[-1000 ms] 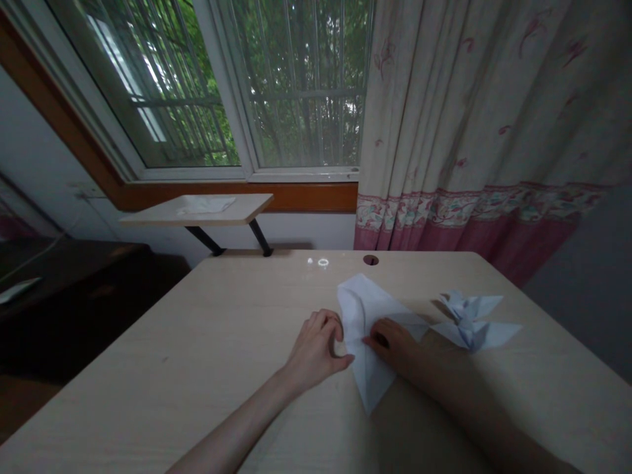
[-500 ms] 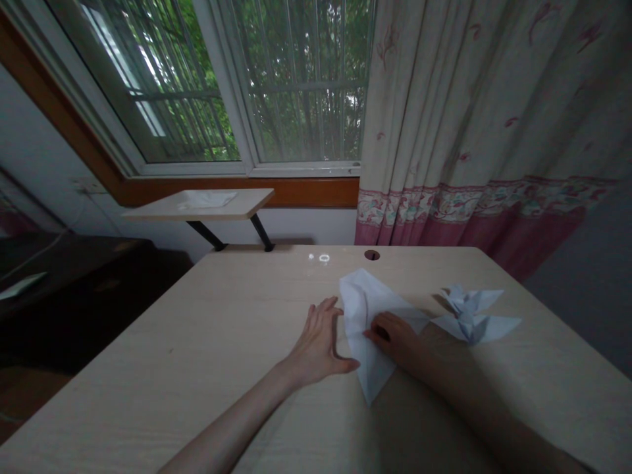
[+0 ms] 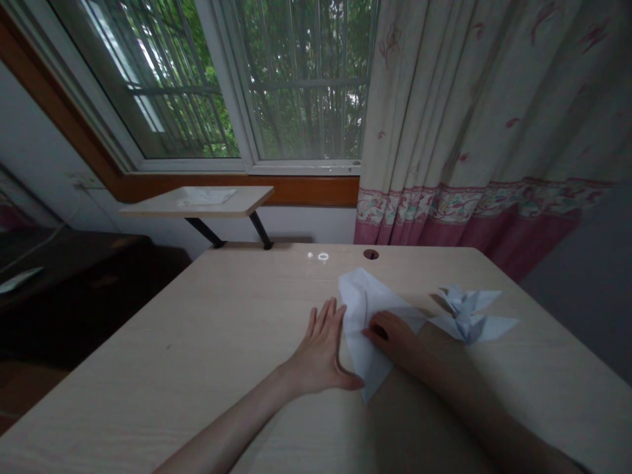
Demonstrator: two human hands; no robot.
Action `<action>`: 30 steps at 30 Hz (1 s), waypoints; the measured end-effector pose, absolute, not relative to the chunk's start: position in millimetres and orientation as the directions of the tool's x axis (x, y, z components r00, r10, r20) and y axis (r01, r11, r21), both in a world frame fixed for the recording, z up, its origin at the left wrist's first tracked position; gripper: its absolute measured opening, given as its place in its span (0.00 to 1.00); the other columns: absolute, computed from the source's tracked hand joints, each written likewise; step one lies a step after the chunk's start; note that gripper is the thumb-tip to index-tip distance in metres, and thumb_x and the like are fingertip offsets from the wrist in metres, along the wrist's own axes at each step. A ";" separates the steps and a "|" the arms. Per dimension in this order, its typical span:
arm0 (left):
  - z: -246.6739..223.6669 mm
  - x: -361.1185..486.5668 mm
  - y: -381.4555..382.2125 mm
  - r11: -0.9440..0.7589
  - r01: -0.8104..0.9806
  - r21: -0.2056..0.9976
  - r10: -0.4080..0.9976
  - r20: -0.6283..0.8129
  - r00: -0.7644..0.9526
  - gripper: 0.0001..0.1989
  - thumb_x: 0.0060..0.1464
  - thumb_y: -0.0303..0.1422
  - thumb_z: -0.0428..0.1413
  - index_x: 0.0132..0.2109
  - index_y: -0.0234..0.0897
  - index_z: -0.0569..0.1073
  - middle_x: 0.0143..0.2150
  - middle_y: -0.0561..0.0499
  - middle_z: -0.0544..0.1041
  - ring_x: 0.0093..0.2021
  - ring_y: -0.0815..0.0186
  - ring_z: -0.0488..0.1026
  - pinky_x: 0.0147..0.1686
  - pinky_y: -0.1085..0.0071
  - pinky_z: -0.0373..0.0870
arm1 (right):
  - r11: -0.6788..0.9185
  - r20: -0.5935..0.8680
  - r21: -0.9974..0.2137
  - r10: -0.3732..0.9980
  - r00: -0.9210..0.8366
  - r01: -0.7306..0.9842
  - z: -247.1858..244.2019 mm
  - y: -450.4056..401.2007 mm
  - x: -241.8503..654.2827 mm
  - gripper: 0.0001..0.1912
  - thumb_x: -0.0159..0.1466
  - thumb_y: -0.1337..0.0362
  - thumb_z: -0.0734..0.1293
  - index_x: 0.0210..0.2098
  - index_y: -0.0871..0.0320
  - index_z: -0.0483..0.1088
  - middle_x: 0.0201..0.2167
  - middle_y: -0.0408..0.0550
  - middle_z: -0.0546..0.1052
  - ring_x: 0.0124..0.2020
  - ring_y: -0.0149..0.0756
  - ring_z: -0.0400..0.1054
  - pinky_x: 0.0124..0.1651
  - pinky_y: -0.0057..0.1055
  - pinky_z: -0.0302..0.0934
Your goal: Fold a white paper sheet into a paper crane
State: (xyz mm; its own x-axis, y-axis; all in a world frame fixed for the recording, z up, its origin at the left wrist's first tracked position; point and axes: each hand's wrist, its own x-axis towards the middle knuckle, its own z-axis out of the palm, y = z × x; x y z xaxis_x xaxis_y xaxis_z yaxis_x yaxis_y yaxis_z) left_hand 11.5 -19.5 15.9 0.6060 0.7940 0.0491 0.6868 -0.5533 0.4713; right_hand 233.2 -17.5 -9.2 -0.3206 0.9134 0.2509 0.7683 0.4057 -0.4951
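A white folded sheet of paper (image 3: 353,309) lies on the light wooden table, one pointed corner toward me and another reaching to the right. My left hand (image 3: 326,352) is open along the paper's left edge, its fingers spread and its thumb touching near the bottom corner. My right hand (image 3: 392,336) rests on the middle of the sheet with curled fingers; whether they pinch a layer of it is hidden. To the right stand folded white paper cranes (image 3: 469,316), close together, with pointed wings.
A small raised shelf (image 3: 232,203) on black legs holds a white paper or tissue (image 3: 206,196) at the back left. A round cable hole (image 3: 370,254) sits near the table's far edge. Behind are a barred window and a floral curtain (image 3: 419,204).
My left hand has shifted slightly toward me along the paper, its thumb now lower near the bottom corner. My right hand has stayed nearly still on the sheet.
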 end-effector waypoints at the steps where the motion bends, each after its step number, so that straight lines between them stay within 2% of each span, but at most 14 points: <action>1: 16.1 12.0 -20.7 -0.558 0.683 0.471 0.790 0.050 0.611 0.65 0.32 0.50 0.68 0.69 0.32 0.40 0.71 0.29 0.37 0.69 0.40 0.31 0.64 0.39 0.33 | 0.406 0.253 -0.495 0.913 -0.319 0.769 -9.8 -17.4 233.3 0.10 0.65 0.64 0.63 0.27 0.56 0.64 0.27 0.45 0.72 0.30 0.35 0.65 0.35 0.31 0.59; 5: 16.8 13.4 -24.3 -0.585 0.660 0.472 0.766 0.055 0.640 0.67 0.32 0.51 0.68 0.69 0.34 0.37 0.71 0.29 0.36 0.69 0.39 0.30 0.62 0.36 0.34 | 0.408 0.264 -0.497 0.912 -0.314 0.766 -11.7 -17.0 233.7 0.09 0.65 0.64 0.63 0.27 0.55 0.64 0.27 0.44 0.71 0.29 0.36 0.65 0.35 0.32 0.59; 13: 13.4 12.7 -24.9 -0.610 0.665 0.431 0.748 0.037 0.663 0.71 0.31 0.54 0.67 0.70 0.34 0.31 0.71 0.30 0.32 0.69 0.40 0.26 0.63 0.38 0.31 | 0.427 0.291 -0.517 0.903 -0.318 0.742 -10.4 -16.7 233.3 0.09 0.63 0.64 0.63 0.26 0.53 0.62 0.26 0.45 0.71 0.29 0.39 0.65 0.33 0.36 0.60; 21: 14.6 13.5 -24.8 -0.611 0.678 0.408 0.745 0.006 0.667 0.71 0.30 0.58 0.65 0.70 0.29 0.36 0.70 0.27 0.31 0.69 0.40 0.25 0.63 0.38 0.31 | 0.422 0.303 -0.548 0.905 -0.300 0.722 -14.3 -16.3 233.6 0.09 0.63 0.64 0.64 0.25 0.53 0.64 0.25 0.45 0.70 0.28 0.39 0.65 0.33 0.36 0.59; 30: 14.4 12.8 -24.7 -0.633 0.661 0.402 0.730 0.026 0.683 0.68 0.33 0.59 0.63 0.69 0.29 0.37 0.70 0.28 0.33 0.69 0.41 0.27 0.64 0.39 0.31 | 0.404 0.283 -0.528 0.913 -0.294 0.747 -17.0 -15.4 234.8 0.08 0.62 0.66 0.65 0.26 0.56 0.65 0.27 0.45 0.71 0.29 0.36 0.63 0.33 0.32 0.58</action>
State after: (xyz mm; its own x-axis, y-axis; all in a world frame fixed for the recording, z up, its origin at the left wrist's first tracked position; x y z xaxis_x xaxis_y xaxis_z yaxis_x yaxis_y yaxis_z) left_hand 12.8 -24.7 14.4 0.6830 0.7299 0.0262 0.6612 -0.6332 0.4023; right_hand 234.8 -15.4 -17.0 -0.2940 0.9128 0.2834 0.7470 0.4044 -0.5276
